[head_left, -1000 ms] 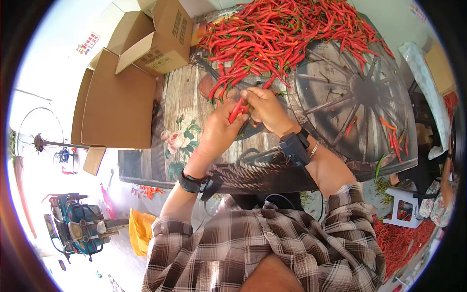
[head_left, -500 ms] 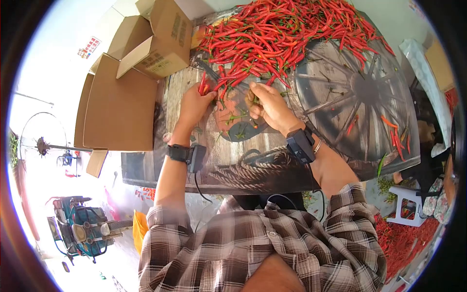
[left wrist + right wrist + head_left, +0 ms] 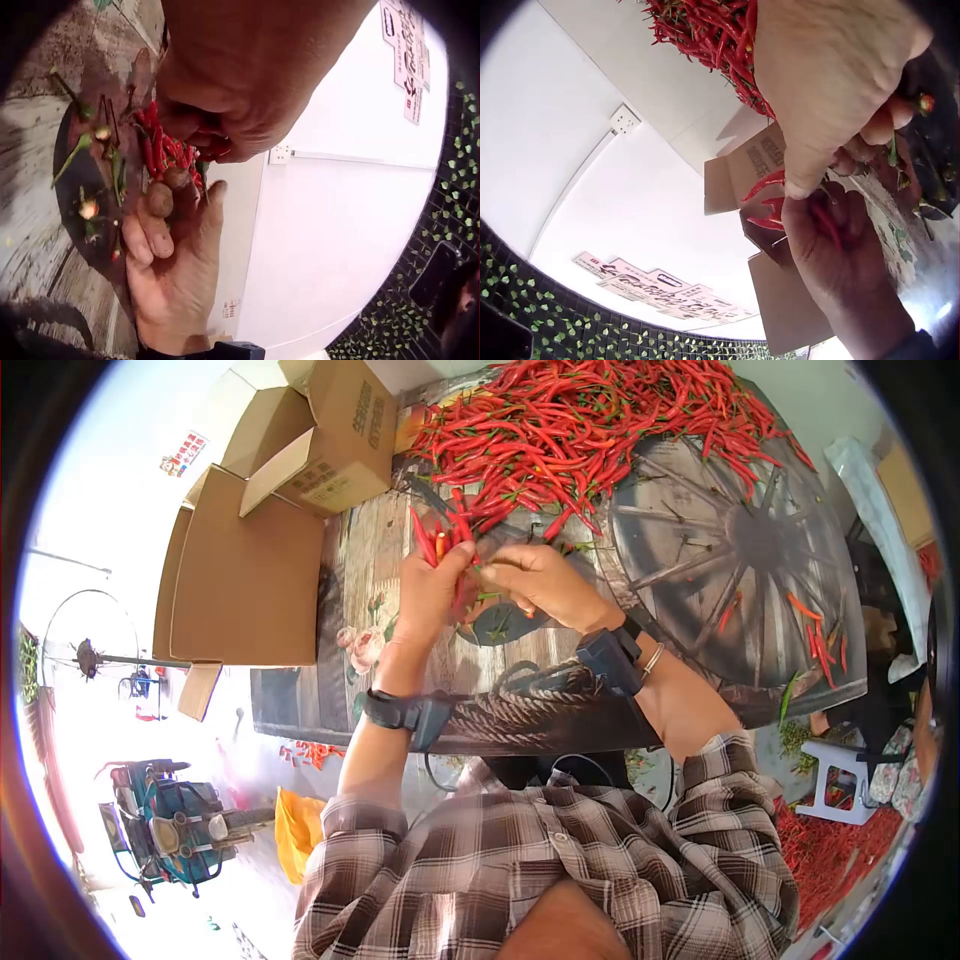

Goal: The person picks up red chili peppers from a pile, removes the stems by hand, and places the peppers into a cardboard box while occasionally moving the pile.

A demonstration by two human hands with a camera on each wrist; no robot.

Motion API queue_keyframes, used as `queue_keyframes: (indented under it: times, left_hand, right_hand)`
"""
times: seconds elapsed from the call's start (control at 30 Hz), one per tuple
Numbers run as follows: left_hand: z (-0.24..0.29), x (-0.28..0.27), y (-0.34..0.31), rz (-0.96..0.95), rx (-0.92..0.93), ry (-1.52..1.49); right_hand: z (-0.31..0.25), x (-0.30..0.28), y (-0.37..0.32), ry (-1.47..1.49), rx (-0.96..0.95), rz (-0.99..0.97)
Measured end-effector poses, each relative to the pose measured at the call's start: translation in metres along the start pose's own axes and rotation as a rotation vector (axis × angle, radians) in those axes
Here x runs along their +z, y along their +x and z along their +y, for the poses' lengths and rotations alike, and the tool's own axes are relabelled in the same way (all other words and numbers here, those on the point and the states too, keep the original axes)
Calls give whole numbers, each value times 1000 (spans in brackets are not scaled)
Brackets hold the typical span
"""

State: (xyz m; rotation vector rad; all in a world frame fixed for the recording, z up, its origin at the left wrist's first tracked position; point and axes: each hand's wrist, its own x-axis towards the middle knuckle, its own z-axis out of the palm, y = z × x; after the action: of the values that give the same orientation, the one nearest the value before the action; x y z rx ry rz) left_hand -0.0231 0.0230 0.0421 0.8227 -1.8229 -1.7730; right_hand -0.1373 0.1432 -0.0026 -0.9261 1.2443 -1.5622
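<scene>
A: Two hands meet low over the table [image 3: 365, 560], close in front of the body. Who has what?
B: The left hand [image 3: 428, 605] grips a bunch of chillies [image 3: 425, 545], fingers curled round the lower ends. The right hand [image 3: 545, 585] sits just to its right, touching it, with thumb and fingertips pinching at the same bunch.
A: Which way do they lie?
B: Their long axis runs away from the person, red tips fanned out above the left fist and pointing to the far side. The left hand carries them, and the right comes in from the side, across that axis.
A: And beyond?
B: Loose green stems [image 3: 490, 622] lie on the cloth under the hands. Farther on, well apart, is the big chilli pile [image 3: 600, 420], with cardboard boxes [image 3: 335, 445] to its left
</scene>
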Motion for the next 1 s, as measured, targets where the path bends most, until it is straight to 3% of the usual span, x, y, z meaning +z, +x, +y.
queue_keyframes:
  times: [0.17, 0.23, 0.37, 0.43, 0.47, 0.5, 0.57, 0.67, 0.73, 0.9, 0.97, 1.0]
  left_hand:
    - [-14, 1, 1, -67, 88, 21]
    - [-13, 0, -4, -55, 92, 53]
    - [-14, 4, -10, -90, 66, -1]
    - [-15, 0, -7, -116, -4, 46]
    - [-23, -7, 0, -162, -177, -161]
    - [-25, -12, 3, -162, -175, -163]
    - [-31, -19, 8, -354, -494, -604]
    - [-38, -23, 10, -402, -645, -799]
    - [-40, -23, 11, -394, -663, -833]
    - [-35, -15, 9, -344, -718, -918]
    - [-31, -9, 6, -284, -491, -840]
    - [-25, -6, 3, -286, -491, -839]
  right_hand:
    - [2, -1, -1, 18, 50, -36]
    - [1, 4, -1, -139, 21, 62]
    - [10, 5, 3, -158, -25, 102]
    - [12, 3, 4, -305, -161, 76]
    - [11, 2, 3, -307, -162, 74]
    - [8, 1, 1, -274, -105, 43]
    - [0, 1, -1, -242, -48, 14]
    - [-4, 3, -3, -261, -127, -10]
    - [-1, 0, -2, -222, -31, -24]
    - [-2, 0, -3, -116, -25, -11]
    - [-3, -1, -4, -90, -24, -15]
    - [-7, 2, -5, -70, 7, 6]
